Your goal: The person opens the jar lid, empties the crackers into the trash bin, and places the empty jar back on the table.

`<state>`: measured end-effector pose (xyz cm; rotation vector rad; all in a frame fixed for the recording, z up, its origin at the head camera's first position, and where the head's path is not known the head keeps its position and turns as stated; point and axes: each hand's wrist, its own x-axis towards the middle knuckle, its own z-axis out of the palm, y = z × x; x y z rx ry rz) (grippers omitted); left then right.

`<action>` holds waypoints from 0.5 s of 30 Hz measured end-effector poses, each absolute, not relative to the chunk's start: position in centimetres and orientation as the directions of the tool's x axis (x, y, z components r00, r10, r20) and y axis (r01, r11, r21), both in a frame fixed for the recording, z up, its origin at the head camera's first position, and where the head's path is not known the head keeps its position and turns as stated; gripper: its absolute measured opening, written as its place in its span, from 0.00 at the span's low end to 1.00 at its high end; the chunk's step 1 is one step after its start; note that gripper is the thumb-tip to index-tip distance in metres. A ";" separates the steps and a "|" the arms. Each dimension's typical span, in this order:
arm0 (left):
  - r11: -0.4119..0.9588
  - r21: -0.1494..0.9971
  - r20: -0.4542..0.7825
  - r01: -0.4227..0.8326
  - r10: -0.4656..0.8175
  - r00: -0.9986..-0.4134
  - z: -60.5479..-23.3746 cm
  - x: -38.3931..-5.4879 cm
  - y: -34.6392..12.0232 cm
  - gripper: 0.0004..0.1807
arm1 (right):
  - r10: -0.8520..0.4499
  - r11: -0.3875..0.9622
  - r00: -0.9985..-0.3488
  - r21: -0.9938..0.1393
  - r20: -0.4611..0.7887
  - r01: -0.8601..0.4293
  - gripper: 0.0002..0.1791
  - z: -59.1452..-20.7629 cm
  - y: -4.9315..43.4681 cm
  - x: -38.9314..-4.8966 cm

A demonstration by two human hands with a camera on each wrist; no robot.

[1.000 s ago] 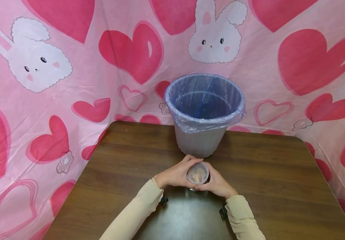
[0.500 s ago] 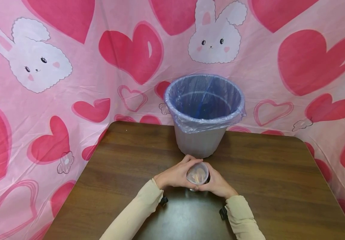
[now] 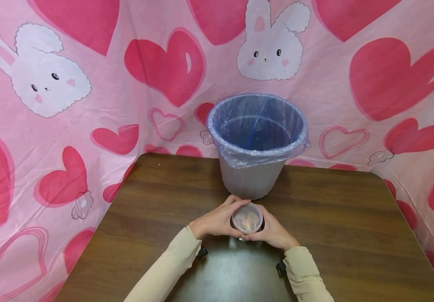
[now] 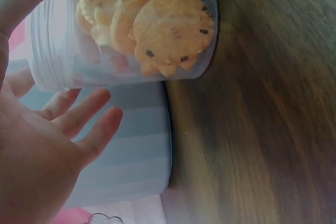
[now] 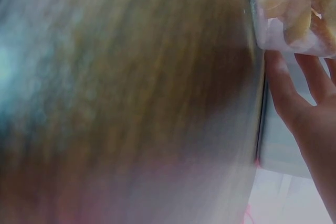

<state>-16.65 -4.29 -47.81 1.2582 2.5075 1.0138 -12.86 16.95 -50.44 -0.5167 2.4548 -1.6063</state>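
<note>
A clear round jar stands upright on the table, close in front of the bin. Inside it, in the left wrist view, are several biscuits, one a round cracker with dark specks. My left hand curves round the jar's top from the left, thumb in front and index finger behind; its lower fingers spread out below the ridged top part. From the other side my right hand holds the jar, its thumb near the left one. The right wrist view shows its fingers behind the jar's lower wall.
A pale bin lined with a blue translucent bag stands at the back of the brown wooden table. Pink cloth with hearts and rabbits hangs behind and at both sides.
My left hand has shifted slightly left, and more of the jar's round top shows between the hands. The right hand has stayed where it was.
</note>
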 end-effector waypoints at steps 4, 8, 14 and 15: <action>0.420 0.641 0.148 0.643 0.754 -0.640 -47.9 -16.7 -4.7 0.50 | -0.376 0.372 -0.926 -0.909 0.040 -0.190 0.49 -49.3 16.7 -12.5; 0.425 0.640 0.145 0.639 0.750 -0.645 -48.1 -16.7 -5.1 0.49 | -0.374 0.380 -0.927 -0.905 0.037 -0.190 0.49 -49.2 16.7 -12.5; 0.428 0.643 0.138 0.636 0.752 -0.645 -47.8 -16.8 -5.5 0.49 | -0.379 0.378 -0.925 -0.905 0.043 -0.197 0.50 -49.2 16.7 -12.5; 0.428 0.645 0.137 0.633 0.751 -0.646 -47.7 -16.8 -5.6 0.49 | -0.381 0.375 -0.924 -0.906 0.044 -0.197 0.50 -49.2 16.7 -12.5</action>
